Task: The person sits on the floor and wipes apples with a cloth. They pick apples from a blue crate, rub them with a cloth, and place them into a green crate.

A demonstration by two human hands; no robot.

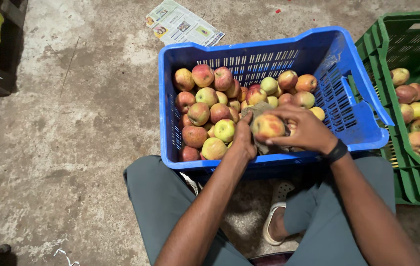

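While I sit over the blue crate (362,129), both hands meet above its near edge. My right hand (304,129) curls closed around a red-yellow apple (268,125), fingers over the top and far side. My left hand (244,138) presses a drab cloth (256,110) against the apple's left face, closed on the fabric. So the apple lies between my two grips, touching both, round with no long axis, above the piled apples (205,106). A green crate (419,37) stands to my right.
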